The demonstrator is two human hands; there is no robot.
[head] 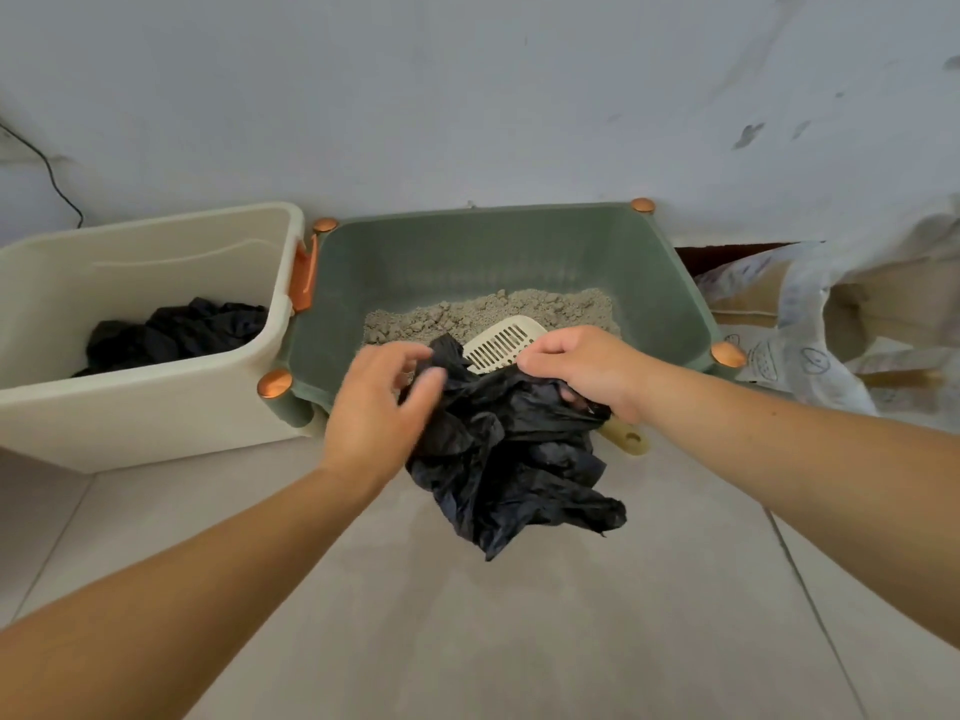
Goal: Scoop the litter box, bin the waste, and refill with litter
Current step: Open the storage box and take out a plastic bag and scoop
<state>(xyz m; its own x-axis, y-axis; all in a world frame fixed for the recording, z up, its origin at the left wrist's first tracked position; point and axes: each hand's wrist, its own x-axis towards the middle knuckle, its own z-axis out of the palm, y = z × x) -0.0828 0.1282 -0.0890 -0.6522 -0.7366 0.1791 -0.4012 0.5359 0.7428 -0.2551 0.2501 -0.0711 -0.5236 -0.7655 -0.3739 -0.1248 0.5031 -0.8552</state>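
Note:
A green litter box (670,304) with copper corner knobs stands against the wall, grey litter (467,314) piled at its back. A cream slotted scoop (501,345) lies over its front rim, its handle end (631,441) poking out below my right wrist. In front of the box hangs a crumpled black plastic bag (514,459). My right hand (582,366) grips the bag's top edge, fingers curled into it. My left hand (379,402) pinches the bag's left edge between thumb and fingers.
A cream bin (156,397) with an orange latch stands left of the litter box, with a black bag (176,330) inside. A white printed sack (810,324) leans at the right. Grey floor tiles (467,615) spread below. A black cable (52,174) runs down the wall.

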